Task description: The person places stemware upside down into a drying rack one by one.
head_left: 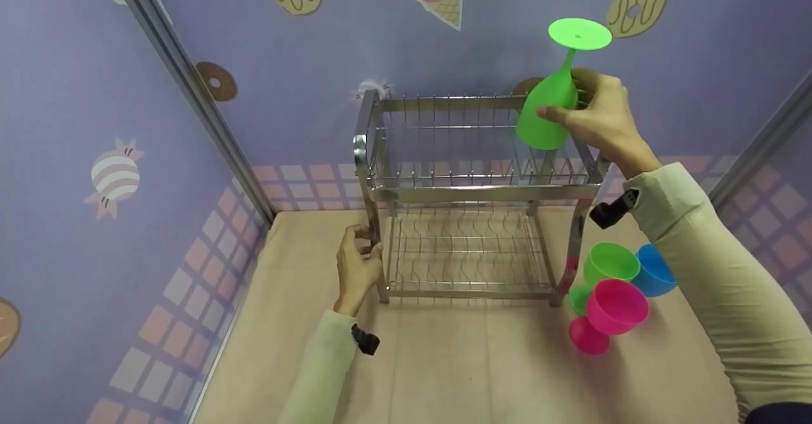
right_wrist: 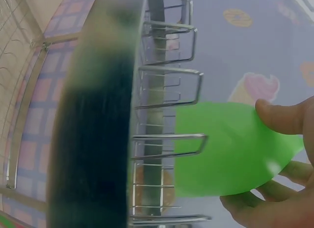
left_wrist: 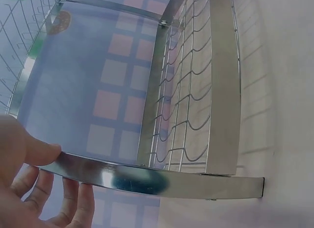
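Observation:
My right hand [head_left: 602, 113] grips a bright green plastic goblet [head_left: 550, 110] by its bowl, upside down with the round foot on top. In the head view the goblet's rim overlaps the right end of the upper tier of a two-tier metal dish rack [head_left: 482, 193]. Seen from the right wrist, the green bowl [right_wrist: 216, 149] lies close by the wire loops [right_wrist: 171, 144] of that tier. My left hand [head_left: 356, 268] holds the rack's left front leg [left_wrist: 132, 179], thumb on one side and fingers on the other.
To the right of the rack, a green goblet [head_left: 610, 264], a pink goblet [head_left: 618, 306] and a blue cup [head_left: 653, 275] are grouped on the beige surface [head_left: 444, 367]. The rack's lower tier [head_left: 469, 252] has wavy wires. Patterned purple walls [head_left: 304, 132] stand behind and at the sides.

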Available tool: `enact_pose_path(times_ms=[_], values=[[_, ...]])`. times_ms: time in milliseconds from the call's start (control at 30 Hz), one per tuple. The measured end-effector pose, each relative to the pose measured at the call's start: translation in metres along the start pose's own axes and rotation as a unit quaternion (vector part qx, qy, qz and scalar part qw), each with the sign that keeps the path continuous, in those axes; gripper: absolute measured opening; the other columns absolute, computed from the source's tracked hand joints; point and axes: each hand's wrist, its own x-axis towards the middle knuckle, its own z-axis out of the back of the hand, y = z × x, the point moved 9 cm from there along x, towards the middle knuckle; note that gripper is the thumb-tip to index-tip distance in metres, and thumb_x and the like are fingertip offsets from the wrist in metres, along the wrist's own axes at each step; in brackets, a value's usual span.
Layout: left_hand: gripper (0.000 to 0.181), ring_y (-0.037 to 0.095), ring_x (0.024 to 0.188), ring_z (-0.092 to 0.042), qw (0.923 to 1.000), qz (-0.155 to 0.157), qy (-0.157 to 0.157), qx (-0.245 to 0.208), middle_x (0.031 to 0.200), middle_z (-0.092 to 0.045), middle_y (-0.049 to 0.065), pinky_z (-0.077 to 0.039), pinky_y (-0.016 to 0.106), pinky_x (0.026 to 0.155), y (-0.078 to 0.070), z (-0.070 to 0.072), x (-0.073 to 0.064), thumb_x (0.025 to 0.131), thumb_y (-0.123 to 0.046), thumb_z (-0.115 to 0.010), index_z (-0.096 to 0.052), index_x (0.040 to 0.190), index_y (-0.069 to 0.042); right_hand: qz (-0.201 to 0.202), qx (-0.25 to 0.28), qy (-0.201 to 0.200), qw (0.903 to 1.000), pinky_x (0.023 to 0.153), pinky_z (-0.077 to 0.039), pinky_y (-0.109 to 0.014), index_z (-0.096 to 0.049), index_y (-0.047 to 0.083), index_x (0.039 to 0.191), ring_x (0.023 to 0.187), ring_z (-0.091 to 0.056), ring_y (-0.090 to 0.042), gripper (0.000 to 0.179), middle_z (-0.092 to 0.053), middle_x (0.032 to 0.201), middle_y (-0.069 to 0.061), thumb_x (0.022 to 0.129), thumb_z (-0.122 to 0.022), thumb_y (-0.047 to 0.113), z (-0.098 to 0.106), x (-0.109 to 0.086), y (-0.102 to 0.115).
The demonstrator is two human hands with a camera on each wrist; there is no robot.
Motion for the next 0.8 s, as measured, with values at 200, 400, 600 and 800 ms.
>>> enact_pose_path(times_ms=[200,400,600,800], values=[[0.037,0.039,0.101,-0.075,1.0,-0.001,0.001,0.01,0.122,-0.065,0.021,-0.067,0.048,0.086,0.0,0.0,0.0,0.094,0.01,-0.072,-0.06,0.128,0.0,-0.016,-0.025,0.008,0.9995,0.11,-0.057,-0.051,-0.057,0.003,0.149,0.129,-0.067,-0.037,0.065,-0.065,0.145,-0.022,0.093,-0.082,0.025,-0.007,0.004,-0.011],[0.037,0.04,0.102,-0.076,1.0,0.004,-0.003,0.006,0.121,-0.067,0.02,-0.067,0.049,0.088,0.0,0.002,0.0,0.094,0.008,-0.073,-0.062,0.128,-0.002,-0.032,-0.033,0.009,0.9989,0.111,-0.055,-0.056,-0.055,-0.002,0.149,0.128,-0.064,-0.04,0.064,-0.063,0.144,-0.026,0.094,-0.078,0.02,-0.013,0.004,-0.021],[0.036,0.039,0.103,-0.075,0.9999,0.009,-0.004,0.008,0.121,-0.067,0.02,-0.067,0.049,0.088,0.001,0.003,-0.001,0.095,0.008,-0.073,-0.062,0.128,-0.003,-0.046,-0.034,0.016,0.9982,0.113,-0.053,-0.058,-0.05,-0.003,0.153,0.132,-0.061,-0.043,0.069,-0.06,0.147,-0.027,0.094,-0.078,0.02,-0.017,0.005,-0.025],[0.036,0.039,0.102,-0.076,0.9999,0.011,-0.005,0.008,0.119,-0.068,0.02,-0.067,0.048,0.088,0.0,0.003,-0.001,0.094,0.009,-0.073,-0.062,0.127,-0.003,-0.058,-0.041,0.026,0.9971,0.114,-0.051,-0.061,-0.043,-0.005,0.157,0.137,-0.057,-0.047,0.076,-0.054,0.151,-0.03,0.094,-0.079,0.019,-0.019,0.006,-0.026]])
